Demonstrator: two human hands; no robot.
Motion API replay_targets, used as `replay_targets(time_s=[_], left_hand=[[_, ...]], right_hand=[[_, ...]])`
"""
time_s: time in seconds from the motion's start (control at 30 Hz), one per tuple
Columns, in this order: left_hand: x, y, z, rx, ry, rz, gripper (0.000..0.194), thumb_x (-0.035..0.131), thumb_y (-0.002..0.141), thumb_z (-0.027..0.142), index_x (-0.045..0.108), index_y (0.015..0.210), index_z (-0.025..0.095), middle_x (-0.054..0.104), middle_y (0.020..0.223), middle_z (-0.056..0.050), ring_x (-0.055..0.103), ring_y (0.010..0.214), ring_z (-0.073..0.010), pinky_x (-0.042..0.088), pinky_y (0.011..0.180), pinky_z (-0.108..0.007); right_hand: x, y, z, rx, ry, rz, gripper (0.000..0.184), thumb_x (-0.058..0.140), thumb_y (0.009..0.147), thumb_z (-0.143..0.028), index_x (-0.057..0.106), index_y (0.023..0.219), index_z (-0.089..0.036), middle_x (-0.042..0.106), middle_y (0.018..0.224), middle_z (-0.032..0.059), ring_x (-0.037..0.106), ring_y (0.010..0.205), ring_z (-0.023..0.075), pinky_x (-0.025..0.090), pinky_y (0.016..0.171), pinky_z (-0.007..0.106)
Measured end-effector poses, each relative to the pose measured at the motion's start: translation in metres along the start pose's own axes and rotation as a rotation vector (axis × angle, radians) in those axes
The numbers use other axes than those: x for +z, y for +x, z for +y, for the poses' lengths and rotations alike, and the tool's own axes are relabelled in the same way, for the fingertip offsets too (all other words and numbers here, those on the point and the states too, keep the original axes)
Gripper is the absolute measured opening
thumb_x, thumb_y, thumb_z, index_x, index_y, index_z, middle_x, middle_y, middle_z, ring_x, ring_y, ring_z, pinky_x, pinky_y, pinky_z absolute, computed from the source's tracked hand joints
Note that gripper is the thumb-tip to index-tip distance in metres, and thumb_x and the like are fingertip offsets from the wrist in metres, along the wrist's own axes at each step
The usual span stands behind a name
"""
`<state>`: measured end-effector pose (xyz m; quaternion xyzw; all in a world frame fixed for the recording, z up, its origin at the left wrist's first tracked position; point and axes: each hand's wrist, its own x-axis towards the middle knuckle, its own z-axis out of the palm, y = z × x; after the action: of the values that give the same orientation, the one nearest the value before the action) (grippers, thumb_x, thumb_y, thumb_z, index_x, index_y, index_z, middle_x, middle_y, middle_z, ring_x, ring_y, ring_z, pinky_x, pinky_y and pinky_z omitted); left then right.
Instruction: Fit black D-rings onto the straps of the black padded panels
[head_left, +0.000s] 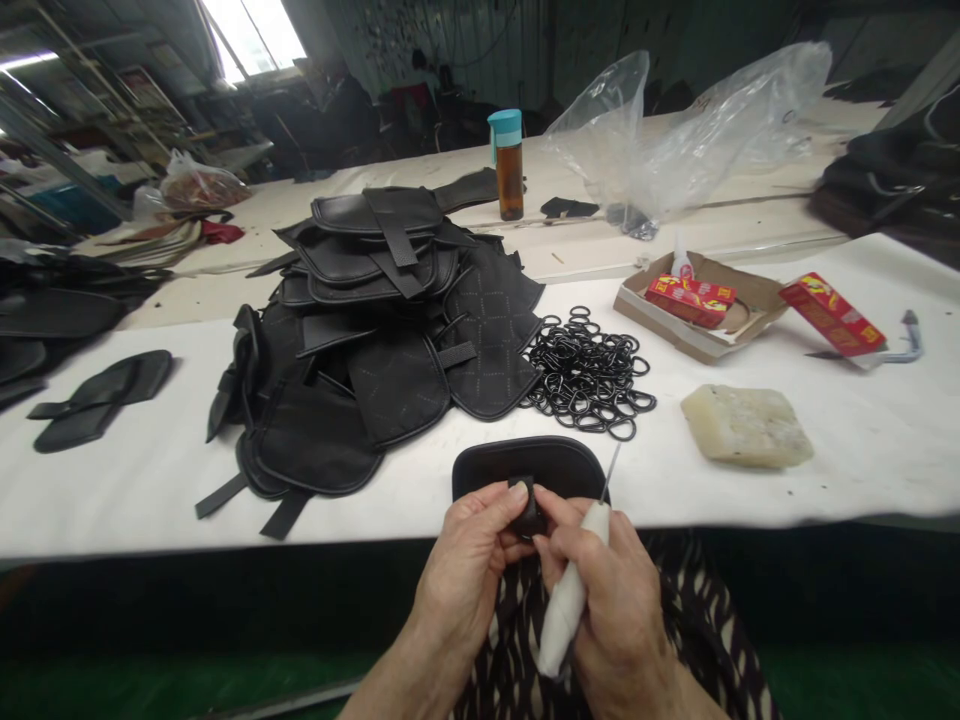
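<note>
At the table's front edge lies a black leather-like flap piece (pixel 480 463) with a rounded border. My left hand (pixel 472 545) is closed, its thumb and fingers pinching the short black strap (pixel 526 515) of that piece. Fingertips of my right hand (pixel 611 580) touch the same strap from the other side. That hand also grips an awl (pixel 564 610) with a white wrapped handle, its thin metal point slanting up to the right. Just beyond the flap piece is a heap of black metal rings (pixel 589 370). Whether a ring sits inside the strap is hidden by my fingers.
A large pile of black flap pieces (pixel 401 375) stands left of the rings. To the right are a yellowish block (pixel 746 428), an open cardboard box (pixel 679 342), a red box (pixel 836 312) and a hooked metal tool (pixel 907 345). Behind stand a bottle (pixel 510 165) and plastic bags (pixel 697 130).
</note>
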<state>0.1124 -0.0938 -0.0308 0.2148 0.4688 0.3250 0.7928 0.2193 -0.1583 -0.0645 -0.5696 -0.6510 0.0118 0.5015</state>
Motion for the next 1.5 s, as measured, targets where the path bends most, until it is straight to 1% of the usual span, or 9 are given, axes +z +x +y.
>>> replay_targets(time_s=[0.47, 0.53, 0.63, 0.73, 0.8, 0.87, 1.03, 1.23, 1.5], left_hand=[[0.0, 0.001, 0.0, 0.02, 0.05, -0.008, 0.014, 0.067, 0.075, 0.023, 0.062, 0.067, 0.012, 0.064, 0.061, -0.001, 0.059, 0.053, -0.0091, 0.048, 0.055, -0.02], [0.001, 0.001, 0.001, 0.009, 0.064, -0.019, 0.012, 0.066, 0.075, 0.022, 0.063, 0.069, 0.011, 0.066, 0.064, -0.004, 0.062, 0.057, -0.0117, 0.05, 0.059, -0.022], [0.004, 0.002, 0.005, -0.011, 0.098, 0.086, 0.007, 0.065, 0.075, 0.017, 0.065, 0.074, 0.01, 0.071, 0.072, -0.01, 0.067, 0.067, -0.0179, 0.054, 0.066, -0.028], [0.012, 0.008, 0.006, -0.016, 0.109, 0.139, 0.004, 0.064, 0.075, 0.013, 0.065, 0.075, 0.009, 0.072, 0.074, -0.012, 0.068, 0.069, -0.0207, 0.056, 0.068, -0.032], [0.019, 0.012, 0.006, -0.017, 0.11, 0.109, 0.005, 0.062, 0.077, 0.013, 0.065, 0.076, 0.009, 0.072, 0.075, -0.013, 0.069, 0.068, -0.0211, 0.056, 0.067, -0.033], [0.027, 0.017, 0.006, -0.01, 0.109, 0.085, 0.006, 0.06, 0.078, 0.012, 0.065, 0.076, 0.008, 0.072, 0.076, -0.014, 0.069, 0.068, -0.0215, 0.057, 0.067, -0.033], [0.037, 0.025, 0.005, 0.007, 0.134, 0.079, 0.008, 0.06, 0.079, 0.011, 0.066, 0.076, 0.007, 0.072, 0.077, -0.015, 0.069, 0.069, -0.0221, 0.057, 0.068, -0.033], [0.037, 0.028, 0.011, -0.054, 0.181, 0.153, 0.01, 0.058, 0.078, 0.007, 0.067, 0.074, 0.007, 0.072, 0.073, -0.015, 0.069, 0.066, -0.0224, 0.059, 0.065, -0.033], [0.048, 0.022, 0.014, -0.059, 0.195, 0.245, 0.012, 0.056, 0.077, 0.003, 0.065, 0.072, 0.007, 0.072, 0.07, -0.014, 0.069, 0.062, -0.022, 0.059, 0.062, -0.033]], right_hand=[[-0.001, 0.006, 0.0, 0.034, 0.064, 0.034, 0.017, 0.053, 0.079, -0.005, 0.051, 0.086, -0.02, 0.066, 0.105, 0.0129, 0.06, 0.075, 0.02, 0.05, 0.062, 0.034], [-0.011, 0.013, 0.002, 0.008, 0.091, 0.034, 0.016, 0.057, 0.079, -0.01, 0.049, 0.088, -0.02, 0.067, 0.099, 0.0115, 0.062, 0.075, 0.0202, 0.052, 0.062, 0.033], [-0.038, 0.021, 0.008, -0.037, 0.087, 0.0, 0.028, 0.062, 0.082, -0.036, 0.047, 0.1, -0.02, 0.068, 0.089, 0.0093, 0.063, 0.073, 0.0201, 0.053, 0.063, 0.03], [-0.071, 0.025, 0.015, 0.089, 0.063, -0.076, 0.049, 0.046, 0.082, -0.062, 0.045, 0.109, -0.021, 0.063, 0.065, 0.0003, 0.06, 0.053, 0.0147, 0.05, 0.053, 0.024], [-0.091, 0.028, 0.019, 0.199, 0.018, -0.139, 0.056, 0.037, 0.083, -0.066, 0.046, 0.113, -0.019, 0.055, 0.054, -0.0039, 0.052, 0.042, 0.0118, 0.045, 0.046, 0.021], [-0.106, 0.029, 0.024, 0.234, -0.086, -0.129, 0.058, 0.039, 0.084, -0.064, 0.047, 0.116, -0.017, 0.056, 0.058, -0.0022, 0.052, 0.043, 0.0118, 0.045, 0.047, 0.021], [-0.121, 0.029, 0.04, 0.282, -0.139, 0.001, 0.037, 0.049, 0.088, -0.045, 0.055, 0.114, -0.019, 0.061, 0.103, 0.0072, 0.06, 0.091, 0.0203, 0.047, 0.079, 0.025], [-0.129, 0.036, 0.051, 0.562, -0.197, 0.272, 0.014, 0.059, 0.082, -0.034, 0.062, 0.085, -0.021, 0.058, 0.064, -0.004, 0.051, 0.051, 0.0107, 0.043, 0.05, 0.018], [-0.137, 0.045, 0.07, 0.743, -0.077, 0.329, 0.02, 0.071, 0.07, -0.036, 0.062, 0.076, -0.019, 0.057, 0.06, -0.0039, 0.047, 0.05, 0.0099, 0.038, 0.043, 0.018]])
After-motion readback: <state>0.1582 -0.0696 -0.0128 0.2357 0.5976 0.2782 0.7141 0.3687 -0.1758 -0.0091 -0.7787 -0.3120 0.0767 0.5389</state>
